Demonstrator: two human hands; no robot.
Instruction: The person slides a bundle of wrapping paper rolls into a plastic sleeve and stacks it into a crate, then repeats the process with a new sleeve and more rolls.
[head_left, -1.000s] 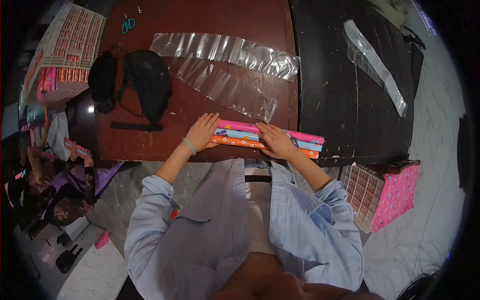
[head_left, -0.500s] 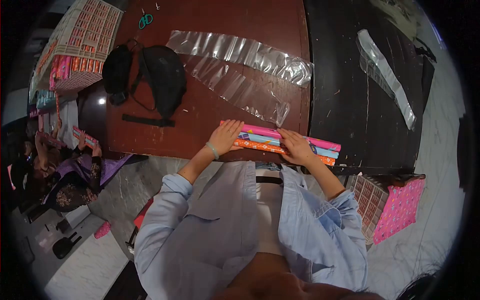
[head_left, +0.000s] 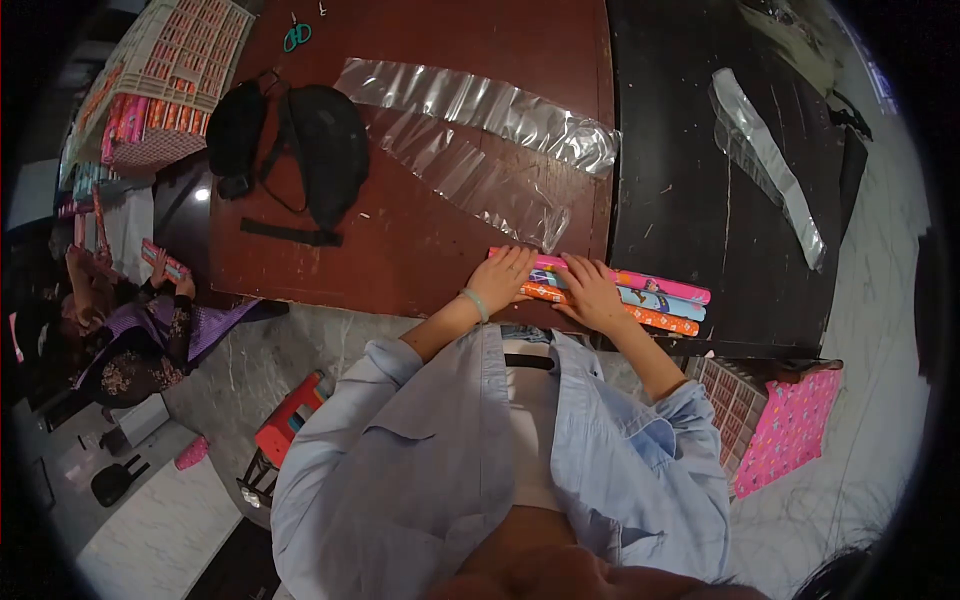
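Observation:
Three rolls of wrapping paper lie side by side at the near edge of the table: a pink roll (head_left: 665,285), a light blue roll (head_left: 670,303) and an orange roll (head_left: 665,321) with a white pattern. My left hand (head_left: 502,280) is wrapped over their left ends, fingers across the top. Farther right, my right hand (head_left: 594,292) grips the same bundle near its middle, and the right ends stick out past it. Both palms hide parts of the rolls. Just beyond the hands, a clear plastic sleeve (head_left: 470,180) lies on the table.
Another clear plastic sleeve (head_left: 765,150) lies on the black table (head_left: 665,130). A black bag (head_left: 325,150) and teal scissors (head_left: 297,38) rest on the brown table (head_left: 430,30). Crates of rolls (head_left: 185,60) stand at the upper left. A co-worker's hands (head_left: 170,275) hold rolls at left.
The bundle of rolls has shifted to the right along the table edge. My left hand has moved right with it, closer to my right hand, which has stayed nearly in place.

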